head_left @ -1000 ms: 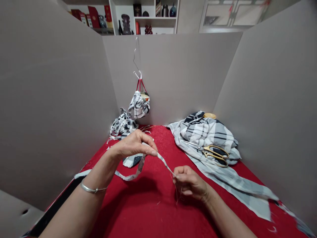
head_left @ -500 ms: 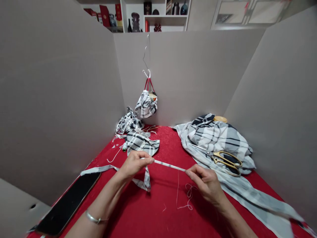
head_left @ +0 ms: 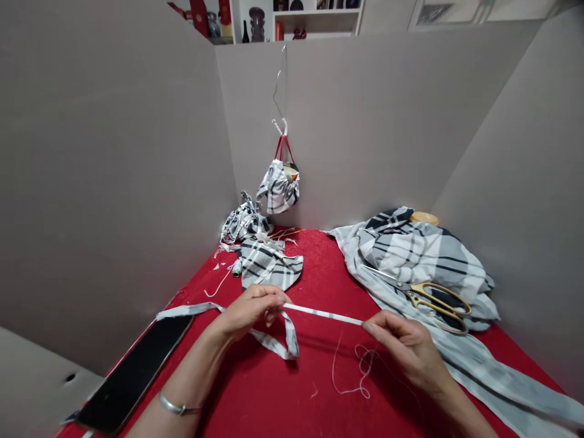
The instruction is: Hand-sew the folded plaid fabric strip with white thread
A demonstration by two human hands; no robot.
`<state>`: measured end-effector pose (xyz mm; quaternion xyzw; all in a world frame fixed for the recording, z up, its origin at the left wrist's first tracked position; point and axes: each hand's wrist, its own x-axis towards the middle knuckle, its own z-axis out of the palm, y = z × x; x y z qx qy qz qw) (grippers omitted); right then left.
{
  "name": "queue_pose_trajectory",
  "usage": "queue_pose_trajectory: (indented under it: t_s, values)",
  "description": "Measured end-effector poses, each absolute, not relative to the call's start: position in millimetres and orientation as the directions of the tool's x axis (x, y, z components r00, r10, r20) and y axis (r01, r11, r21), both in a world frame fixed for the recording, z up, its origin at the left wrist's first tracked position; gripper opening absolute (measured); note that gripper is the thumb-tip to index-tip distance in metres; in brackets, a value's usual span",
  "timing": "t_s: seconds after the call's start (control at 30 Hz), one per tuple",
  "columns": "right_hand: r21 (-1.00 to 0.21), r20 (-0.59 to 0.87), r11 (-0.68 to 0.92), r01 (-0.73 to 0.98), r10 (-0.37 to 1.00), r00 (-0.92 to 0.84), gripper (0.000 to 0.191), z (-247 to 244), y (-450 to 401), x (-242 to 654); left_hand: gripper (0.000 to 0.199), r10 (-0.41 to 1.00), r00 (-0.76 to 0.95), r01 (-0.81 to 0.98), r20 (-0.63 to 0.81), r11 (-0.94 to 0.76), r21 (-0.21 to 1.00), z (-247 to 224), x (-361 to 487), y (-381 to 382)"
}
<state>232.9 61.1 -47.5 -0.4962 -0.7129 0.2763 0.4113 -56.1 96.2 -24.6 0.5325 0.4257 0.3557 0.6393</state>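
A narrow folded fabric strip, white with grey marks, is stretched taut between my hands above the red cloth. My left hand pinches it at one end of the taut part. The rest of the strip hangs in a loop below that hand and trails left over a black phone. My right hand, fingers closed, grips the other end of the taut part. Loose white thread curls on the red cloth near my right hand; whether it joins the strip is unclear.
Gold-handled scissors rest on heaped plaid fabric at right. Plaid scraps and a thread spool lie at the back left. A plaid pouch hangs from a hook. Grey panels enclose the table.
My hands have drawn slightly farther apart, lengthening the taut part of the strip. The loop below my left hand has opened wider. The view has shifted a little.
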Motion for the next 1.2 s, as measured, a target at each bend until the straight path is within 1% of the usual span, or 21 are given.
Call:
queue_pose_trajectory:
  t_s: [0.1,0.17,0.27,0.4,0.47,0.57,0.73,0.83,0.93,1.07,1.2]
  values:
    - [-0.807,0.307,0.351,0.474,0.936,-0.172,0.033,-45,61,239,0.019,0.888,0.421,0.114,-0.183,0.148,0.982,-16,-56,94]
    - [-0.802,0.318,0.360,0.477,0.933,-0.169,0.032,-42,59,241,0.017,0.882,0.438,0.147,-0.174,0.121,0.982,-10,-55,92]
    - [-0.778,0.382,0.400,0.485,0.913,-0.141,0.031,-37,55,240,0.018,0.906,0.407,0.104,-0.116,0.080,0.991,-8,-53,89]
    - [-0.736,0.466,0.466,0.492,0.875,-0.131,0.032,-32,49,232,0.021,0.966,0.252,0.007,-0.060,0.060,0.998,-17,-51,85]
    - [-0.727,0.469,0.483,0.488,0.869,-0.161,0.032,-30,46,227,0.022,0.979,0.193,-0.007,-0.070,0.072,0.997,-20,-50,83]
    - [-0.729,0.459,0.498,0.470,0.865,-0.205,0.032,-29,43,221,0.024,0.982,0.174,0.005,-0.076,0.076,0.997,-20,-47,79]
    - [-0.711,0.465,0.528,0.464,0.849,-0.253,0.032,-32,41,215,0.042,0.987,0.156,0.040,0.040,-0.047,0.998,-16,-37,79]
    - [-0.708,0.467,0.529,0.467,0.848,-0.251,0.030,-36,43,215,0.045,0.971,0.233,0.064,0.056,-0.073,0.995,-18,-35,82]
    - [-0.713,0.456,0.523,0.467,0.852,-0.258,0.029,-39,46,215,0.044,0.936,0.350,0.015,-0.016,0.011,1.000,-23,-38,85]
    - [-0.713,0.443,0.520,0.470,0.854,-0.273,0.029,-41,48,215,0.042,0.902,0.427,-0.076,-0.073,0.116,0.990,-29,-42,87]
    - [-0.705,0.445,0.519,0.484,0.854,-0.270,0.029,-42,47,216,0.041,0.857,0.496,-0.065,-0.140,0.198,0.978,-30,-42,90]
